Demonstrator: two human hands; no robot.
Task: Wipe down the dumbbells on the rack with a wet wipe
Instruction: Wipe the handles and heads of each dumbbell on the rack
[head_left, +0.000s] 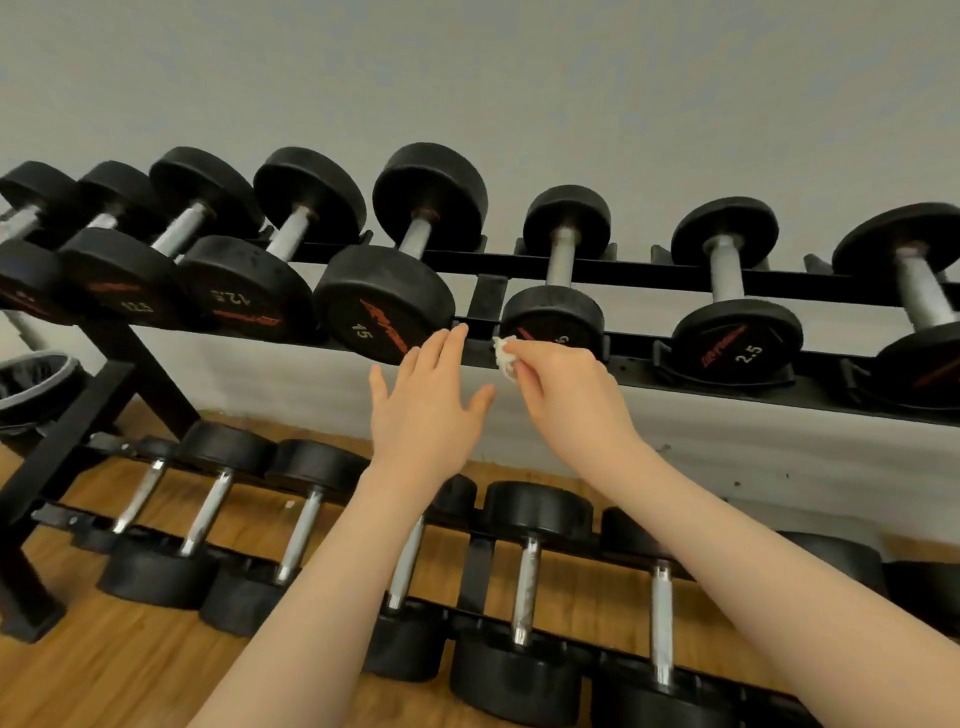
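Black dumbbells with steel handles fill both tiers of a black rack. My right hand pinches a crumpled white wet wipe against the lower front of a small dumbbell's near head on the top tier. My left hand is raised with fingers spread and straight, its fingertips just below the 15 dumbbell and at the rack's front rail. It holds nothing.
The top tier carries 12.5 dumbbells to the left and a 2.5 dumbbell to the right. Several more dumbbells lie on the lower tier above a wooden floor. A dark bin stands at far left. A pale wall runs behind.
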